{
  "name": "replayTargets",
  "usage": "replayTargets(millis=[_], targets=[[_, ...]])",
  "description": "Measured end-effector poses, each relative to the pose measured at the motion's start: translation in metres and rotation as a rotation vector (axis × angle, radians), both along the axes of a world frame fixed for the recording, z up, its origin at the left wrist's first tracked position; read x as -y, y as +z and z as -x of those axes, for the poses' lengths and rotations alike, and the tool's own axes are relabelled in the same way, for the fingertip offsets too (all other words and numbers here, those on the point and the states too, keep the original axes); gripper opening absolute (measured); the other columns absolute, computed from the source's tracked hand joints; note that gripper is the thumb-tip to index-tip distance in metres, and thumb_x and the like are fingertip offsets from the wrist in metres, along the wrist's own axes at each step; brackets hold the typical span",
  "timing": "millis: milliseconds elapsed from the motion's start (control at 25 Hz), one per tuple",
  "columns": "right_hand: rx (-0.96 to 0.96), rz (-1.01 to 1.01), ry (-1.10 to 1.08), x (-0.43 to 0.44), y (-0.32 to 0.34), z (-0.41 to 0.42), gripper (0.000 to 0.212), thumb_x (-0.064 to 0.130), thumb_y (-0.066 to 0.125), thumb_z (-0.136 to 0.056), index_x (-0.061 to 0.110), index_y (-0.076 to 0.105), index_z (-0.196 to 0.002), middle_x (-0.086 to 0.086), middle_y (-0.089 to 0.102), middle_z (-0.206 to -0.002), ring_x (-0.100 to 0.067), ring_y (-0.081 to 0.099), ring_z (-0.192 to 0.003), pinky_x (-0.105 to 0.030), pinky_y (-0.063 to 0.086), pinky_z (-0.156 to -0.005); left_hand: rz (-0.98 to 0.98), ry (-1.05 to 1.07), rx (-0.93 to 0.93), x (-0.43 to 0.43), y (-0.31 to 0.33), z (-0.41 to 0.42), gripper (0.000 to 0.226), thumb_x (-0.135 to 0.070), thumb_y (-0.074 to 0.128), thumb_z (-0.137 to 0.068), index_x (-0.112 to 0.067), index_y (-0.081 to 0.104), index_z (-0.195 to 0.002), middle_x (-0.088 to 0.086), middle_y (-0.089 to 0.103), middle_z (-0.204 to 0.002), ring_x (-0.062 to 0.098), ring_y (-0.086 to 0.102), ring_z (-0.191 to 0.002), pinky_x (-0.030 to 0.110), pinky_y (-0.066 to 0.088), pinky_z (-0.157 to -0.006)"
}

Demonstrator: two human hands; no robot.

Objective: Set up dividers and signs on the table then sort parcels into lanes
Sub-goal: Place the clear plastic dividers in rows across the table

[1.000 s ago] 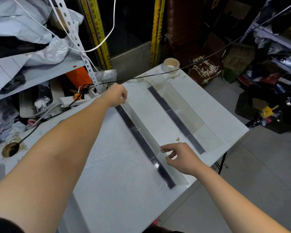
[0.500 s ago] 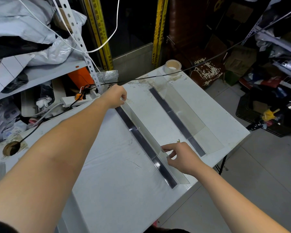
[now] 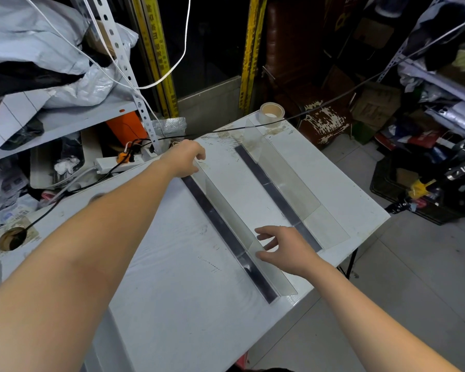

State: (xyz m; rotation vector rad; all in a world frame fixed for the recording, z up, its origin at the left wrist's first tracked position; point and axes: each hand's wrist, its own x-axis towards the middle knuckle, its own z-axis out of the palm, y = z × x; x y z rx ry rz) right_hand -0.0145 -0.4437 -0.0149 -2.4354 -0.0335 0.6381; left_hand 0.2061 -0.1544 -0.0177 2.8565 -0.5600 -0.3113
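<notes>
Two clear plastic dividers stand on dark base strips across the white table point(image 3: 185, 291). At the far end of the nearer divider point(image 3: 232, 210), my left hand point(image 3: 187, 159) has its fingers curled over the top corner. My right hand point(image 3: 286, 249) is beside the same divider close to its near end, thumb and fingers spread apart, fingertips at the clear panel without pinching it. The farther divider point(image 3: 287, 178) stands alone to the right, with no hand on it. I see no signs or parcels on the table.
A roll of clear tape point(image 3: 271, 112) sits at the table's far corner. A black cable point(image 3: 226, 130) crosses the far edge. A metal shelf rack point(image 3: 91, 122) with bags and a power strip point(image 3: 113, 163) crowds the left. The floor drops off at right.
My right hand has let go of its pinch on the nearer divider's top edge and spread its fingers. The left hand has stayed at the far end.
</notes>
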Motion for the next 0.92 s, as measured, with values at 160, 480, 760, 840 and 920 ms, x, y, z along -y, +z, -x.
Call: replayTargets(millis=[160,480,760,840,920], targets=[[0.110,0.124,0.076,-0.010,0.007,-0.010,0.056,0.035,0.069,-0.091,0.028,0.054,-0.144,0.011,0.063,-0.137,-0.008,0.063,-0.116,-0.030,0.052,-0.097,-0.015,0.098,0.036,-0.006,0.015,0.016,0.061,-0.025,0.076,-0.087,-0.017,0.055,-0.144,0.005,0.055,-0.147,0.026,0.049,-0.136,0.043,0.047,-0.108],[0.329,0.231,0.314,-0.088,0.038,-0.046,0.056,0.033,0.065,-0.094,0.020,0.052,-0.147,-0.001,0.055,-0.146,-0.024,0.053,-0.132,-0.041,0.050,-0.103,-0.174,0.375,0.035,-0.088,0.065,0.096,0.034,-0.033,0.068,-0.088,-0.013,0.058,-0.113,0.011,0.063,-0.119,0.033,0.059,-0.107,0.048,0.055,-0.088],[0.405,0.255,0.501,-0.204,0.072,-0.038,0.056,0.035,0.063,-0.095,0.023,0.049,-0.148,-0.003,0.051,-0.149,-0.025,0.049,-0.135,-0.042,0.050,-0.101,-0.263,0.633,0.008,-0.172,0.095,0.213,0.026,-0.032,0.065,-0.091,-0.011,0.052,-0.097,0.008,0.057,-0.100,0.029,0.055,-0.085,0.036,0.042,-0.063],[0.426,0.259,0.528,-0.229,0.081,-0.028,0.056,0.035,0.063,-0.095,0.023,0.049,-0.148,-0.003,0.052,-0.149,-0.026,0.049,-0.135,-0.042,0.050,-0.100,-0.265,0.663,0.007,-0.190,0.096,0.242,0.021,-0.028,0.064,-0.091,-0.011,0.051,-0.089,0.008,0.060,-0.095,0.027,0.056,-0.081,0.034,0.039,-0.057],[0.446,0.262,0.547,-0.252,0.087,-0.014,0.055,0.034,0.063,-0.095,0.023,0.049,-0.147,-0.003,0.052,-0.150,-0.026,0.050,-0.134,-0.042,0.050,-0.100,-0.277,0.672,0.012,-0.204,0.095,0.269,0.018,-0.027,0.063,-0.090,-0.011,0.055,-0.092,0.008,0.061,-0.096,0.027,0.058,-0.084,0.034,0.042,-0.060]])
